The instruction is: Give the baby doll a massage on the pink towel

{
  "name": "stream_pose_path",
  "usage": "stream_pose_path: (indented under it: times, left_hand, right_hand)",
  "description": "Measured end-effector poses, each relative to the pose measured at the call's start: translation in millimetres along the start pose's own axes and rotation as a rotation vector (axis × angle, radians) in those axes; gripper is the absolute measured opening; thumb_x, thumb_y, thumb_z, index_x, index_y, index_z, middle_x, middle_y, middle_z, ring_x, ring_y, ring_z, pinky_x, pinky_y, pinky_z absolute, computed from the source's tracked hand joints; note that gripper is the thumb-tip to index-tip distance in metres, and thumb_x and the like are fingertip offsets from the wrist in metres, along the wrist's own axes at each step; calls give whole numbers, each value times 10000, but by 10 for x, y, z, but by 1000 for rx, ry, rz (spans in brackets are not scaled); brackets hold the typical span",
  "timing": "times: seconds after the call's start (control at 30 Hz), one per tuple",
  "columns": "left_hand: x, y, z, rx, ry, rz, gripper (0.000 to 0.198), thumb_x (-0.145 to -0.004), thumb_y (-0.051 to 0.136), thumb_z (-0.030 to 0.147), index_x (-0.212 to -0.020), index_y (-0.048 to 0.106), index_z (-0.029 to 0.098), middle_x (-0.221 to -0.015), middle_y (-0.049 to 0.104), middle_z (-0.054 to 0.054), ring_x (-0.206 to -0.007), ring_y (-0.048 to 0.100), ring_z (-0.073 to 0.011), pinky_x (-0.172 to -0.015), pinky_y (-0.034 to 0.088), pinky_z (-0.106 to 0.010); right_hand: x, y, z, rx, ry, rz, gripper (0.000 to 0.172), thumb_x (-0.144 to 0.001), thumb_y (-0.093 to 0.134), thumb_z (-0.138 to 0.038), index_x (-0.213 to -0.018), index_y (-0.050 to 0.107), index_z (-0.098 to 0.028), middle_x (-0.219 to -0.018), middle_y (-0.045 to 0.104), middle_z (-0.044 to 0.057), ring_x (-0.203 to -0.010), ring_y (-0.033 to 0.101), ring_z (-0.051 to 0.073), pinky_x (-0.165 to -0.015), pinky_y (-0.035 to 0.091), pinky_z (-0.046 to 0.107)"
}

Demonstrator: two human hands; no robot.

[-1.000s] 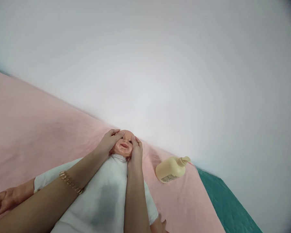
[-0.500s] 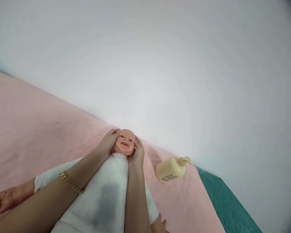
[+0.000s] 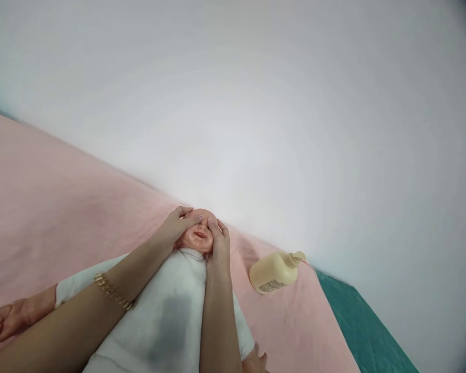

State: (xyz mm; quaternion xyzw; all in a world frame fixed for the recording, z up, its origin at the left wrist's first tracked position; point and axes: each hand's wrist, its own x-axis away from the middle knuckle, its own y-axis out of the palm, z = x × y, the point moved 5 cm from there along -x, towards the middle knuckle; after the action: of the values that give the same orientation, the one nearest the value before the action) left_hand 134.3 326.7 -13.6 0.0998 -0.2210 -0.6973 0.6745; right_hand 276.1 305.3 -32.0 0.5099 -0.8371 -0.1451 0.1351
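A baby doll (image 3: 198, 242) in a white long-sleeved outfit lies on its back, its head toward the wall. My left hand (image 3: 180, 224) cups one side of the doll's head, its thumb laid across the brow and over one eye. On the other side my right hand (image 3: 220, 239) wraps the head, with the thumb at the inner corner of the other eye. Both eyes are largely covered; the mouth stays visible between my hands. My forearms rest along the doll's torso, and a gold bracelet (image 3: 112, 292) circles my left wrist.
A pale yellow pump bottle (image 3: 274, 272) stands to the right of the doll on a pink cloth (image 3: 85, 207). Green fabric (image 3: 361, 321) shows past the cloth's right edge. A white wall (image 3: 233, 103) rises directly behind the doll's head.
Both thumbs have moved inward from the sides of the doll's head onto its brow and eyes. The other fingers stay around the head, and the bottle has not moved.
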Motion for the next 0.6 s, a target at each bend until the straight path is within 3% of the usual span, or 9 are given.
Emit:
stream_pose_path:
  times: [0.27, 0.4, 0.6]
  left_hand:
    - [13, 8, 10, 13, -12, 22, 529, -607, 890, 341, -1025, 612, 173, -1100, 661, -115, -987, 677, -284, -817, 559, -382]
    - [13, 32, 2, 24, 2, 22, 489, -649, 858, 401, -1010, 615, 177, -1004, 678, -88, -953, 679, -266, -825, 548, -373]
    - [3, 36, 17, 34, 21, 53, 355, -722, 781, 370, -983, 634, 180, -1041, 687, -92, -1030, 663, -278, -906, 517, -385]
  right_hand:
    - [3, 2, 2, -58, 60, 30, 551, -638, 878, -360, -1085, 602, -193, -998, 747, 76, -936, 745, 288, -821, 632, 434]
    - [-41, -2, 36, -74, 40, 55, 491, -654, 846, -380, -1048, 624, -191, -998, 753, 75, -960, 739, 281, -833, 624, 420]
    - [-70, -4, 73, -99, -16, 85, 427, -659, 797, -362, -1023, 646, -194, -972, 764, 63, -919, 738, 255, -850, 610, 403]
